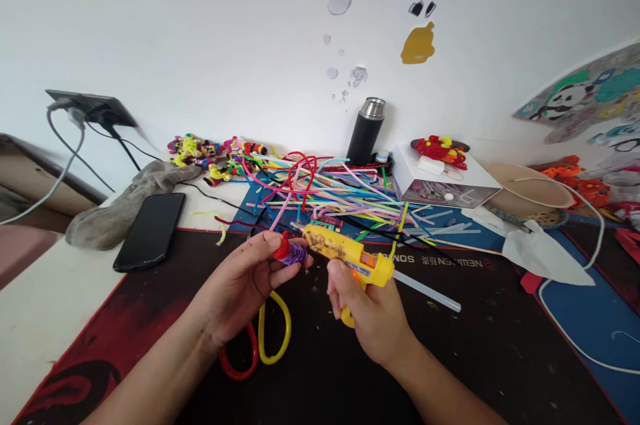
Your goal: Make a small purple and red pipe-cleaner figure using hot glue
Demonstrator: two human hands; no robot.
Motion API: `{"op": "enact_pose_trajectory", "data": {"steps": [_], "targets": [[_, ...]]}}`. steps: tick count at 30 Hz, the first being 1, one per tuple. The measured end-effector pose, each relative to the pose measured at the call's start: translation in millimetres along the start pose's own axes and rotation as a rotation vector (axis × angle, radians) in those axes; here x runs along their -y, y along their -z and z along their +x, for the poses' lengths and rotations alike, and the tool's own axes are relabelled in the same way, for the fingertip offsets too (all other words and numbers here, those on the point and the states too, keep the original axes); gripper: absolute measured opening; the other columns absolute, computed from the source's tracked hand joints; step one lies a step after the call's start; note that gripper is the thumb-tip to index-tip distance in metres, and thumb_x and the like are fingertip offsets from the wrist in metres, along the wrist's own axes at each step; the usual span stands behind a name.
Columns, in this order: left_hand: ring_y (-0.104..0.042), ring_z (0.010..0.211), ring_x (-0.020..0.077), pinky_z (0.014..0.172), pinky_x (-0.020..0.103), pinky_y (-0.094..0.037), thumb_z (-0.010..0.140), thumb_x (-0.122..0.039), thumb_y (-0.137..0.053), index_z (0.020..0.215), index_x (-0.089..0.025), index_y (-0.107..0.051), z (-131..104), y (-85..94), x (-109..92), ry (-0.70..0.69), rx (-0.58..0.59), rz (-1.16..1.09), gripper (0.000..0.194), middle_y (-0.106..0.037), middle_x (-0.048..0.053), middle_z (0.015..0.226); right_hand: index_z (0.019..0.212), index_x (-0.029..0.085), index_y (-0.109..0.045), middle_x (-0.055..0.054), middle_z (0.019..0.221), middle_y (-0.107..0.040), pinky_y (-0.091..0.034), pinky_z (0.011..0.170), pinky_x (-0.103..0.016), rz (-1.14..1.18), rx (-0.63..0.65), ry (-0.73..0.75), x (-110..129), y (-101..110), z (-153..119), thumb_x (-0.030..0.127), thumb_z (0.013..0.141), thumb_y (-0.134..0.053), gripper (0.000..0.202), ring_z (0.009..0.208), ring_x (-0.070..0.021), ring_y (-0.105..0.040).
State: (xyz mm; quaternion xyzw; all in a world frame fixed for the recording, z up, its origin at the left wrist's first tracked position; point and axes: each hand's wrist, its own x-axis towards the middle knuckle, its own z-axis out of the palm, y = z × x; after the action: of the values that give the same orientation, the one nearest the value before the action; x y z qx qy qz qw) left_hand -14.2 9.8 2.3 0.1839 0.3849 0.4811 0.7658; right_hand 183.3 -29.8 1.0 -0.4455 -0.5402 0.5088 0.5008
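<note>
My left hand (250, 272) pinches a small purple and red fuzzy piece (291, 252), its red tip pointing up. A yellow glue gun (340, 246), dark-stained near its front, is gripped in my right hand (367, 305). Its nozzle points left, just above the fuzzy piece; whether they touch I cannot tell. A translucent glue stick (427, 290) sticks out of the gun's back end. Below my left hand, scissors with one red and one yellow handle loop (275, 332) rest on the black mat (320, 372); their blades are hidden.
Colourful pipe cleaners (330, 188) lie heaped behind my hands. A black flask (366, 132) and a white box (440, 182) stand at the back. To the left are a black phone (150, 232) and grey cloth (125, 205). A beige bowl (530, 190) and tissue (543, 255) are on the right.
</note>
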Motion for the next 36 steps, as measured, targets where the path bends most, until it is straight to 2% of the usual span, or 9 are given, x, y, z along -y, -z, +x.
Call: {"op": "enact_pose_trajectory", "data": {"steps": [3,5,9,11,15,20,26,29,36], "targets": [[-0.086,0.095,0.0287,0.081,0.029,-0.071,0.082,-0.023,-0.092,0.087,-0.016,-0.079,2.7,8.7,-1.5,-0.061,-0.018,0.042,0.015,-0.087,0.012,0.106,0.077,0.02,-0.067,0.005,0.052,-0.051,-0.041,0.047,-0.025,-0.011,-0.058,-0.06,-6.0,3.3,1.8,0.067,0.104,-0.062,0.054,0.046,-0.013,-0.052],[-0.086,0.099,0.031,0.081,0.031,-0.071,0.082,-0.023,-0.092,0.085,-0.016,-0.077,4.6,13.6,-6.0,-0.152,-0.062,0.044,0.017,-0.087,0.014,0.111,0.081,0.02,-0.07,0.005,0.052,-0.052,-0.044,0.051,-0.026,-0.118,-0.062,-0.053,-8.7,6.2,4.2,0.062,0.106,-0.06,0.05,0.048,-0.0141,-0.055],[-0.085,0.096,0.0239,0.085,0.028,-0.07,0.082,-0.022,-0.09,0.081,-0.018,-0.076,4.4,13.0,-20.4,-0.423,-0.148,0.021,0.015,-0.087,0.007,0.097,0.087,0.02,-0.072,-0.002,0.071,-0.069,-0.048,0.065,-0.029,-0.54,-0.063,0.121,-12.0,9.8,8.9,0.047,0.106,-0.061,0.035,0.066,-0.0186,-0.066],[-0.085,0.087,0.0215,0.079,0.025,-0.07,0.078,-0.024,-0.093,0.077,-0.018,-0.076,1.8,8.1,-26.7,-0.479,-0.165,0.021,0.018,-0.087,0.006,0.093,0.086,0.02,-0.07,-0.004,0.078,-0.072,-0.045,0.067,-0.031,-0.756,-0.046,0.19,-14.8,10.0,9.8,0.044,0.106,-0.061,0.032,0.071,-0.0206,-0.069],[-0.084,0.083,0.0188,0.077,0.023,-0.07,0.073,-0.026,-0.097,0.073,-0.018,-0.077,-3.4,0.3,-30.8,-0.482,-0.156,0.019,0.022,-0.087,0.005,0.09,0.097,0.019,-0.071,-0.006,0.089,-0.077,-0.042,0.067,-0.033,-1.108,0.117,0.179,-18.6,7.9,9.8,0.04,0.104,-0.064,0.023,0.078,-0.0233,-0.074],[-0.083,0.083,0.0179,0.079,0.024,-0.069,0.075,-0.024,-0.096,0.076,-0.02,-0.076,-4.0,0.4,-25.3,-0.443,-0.163,0.043,0.02,-0.087,0.003,0.092,0.109,0.019,-0.071,-0.009,0.102,-0.079,-0.046,0.074,-0.035,-1.281,0.345,0.028,-5.8,3.2,11.5,0.031,0.099,-0.069,0.015,0.093,-0.0279,-0.076],[-0.084,0.09,0.0238,0.078,0.025,-0.068,0.07,-0.031,-0.101,0.074,-0.019,-0.075,-4.5,-2.6,-19.2,-0.354,-0.11,0.101,0.029,-0.087,0.006,0.097,0.112,0.019,-0.071,-0.01,0.105,-0.079,-0.049,0.074,-0.036,-1.32,0.418,-0.024,-1.5,1.1,12.4,0.04,0.106,-0.064,0.023,0.092,-0.028,-0.077],[-0.084,0.088,0.0228,0.078,0.025,-0.068,0.069,-0.03,-0.102,0.075,-0.019,-0.076,-4.8,-3.5,-18.3,-0.338,-0.102,0.112,0.029,-0.088,0.007,0.102,0.112,0.018,-0.071,-0.01,0.106,-0.079,-0.051,0.075,-0.038,-1.313,0.452,-0.018,-2.9,0.1,11.8,0.045,0.107,-0.064,0.029,0.094,-0.03,-0.077],[-0.084,0.089,0.0229,0.078,0.024,-0.067,0.069,-0.033,-0.103,0.076,-0.019,-0.077,-3.8,-1.5,-17.5,-0.323,-0.086,0.136,0.03,-0.088,0.008,0.105,0.117,0.017,-0.07,-0.01,0.111,-0.078,-0.052,0.079,-0.038,-1.274,0.529,-0.007,-2.4,0.6,10.8,0.046,0.105,-0.069,0.031,0.101,-0.031,-0.076]]}}
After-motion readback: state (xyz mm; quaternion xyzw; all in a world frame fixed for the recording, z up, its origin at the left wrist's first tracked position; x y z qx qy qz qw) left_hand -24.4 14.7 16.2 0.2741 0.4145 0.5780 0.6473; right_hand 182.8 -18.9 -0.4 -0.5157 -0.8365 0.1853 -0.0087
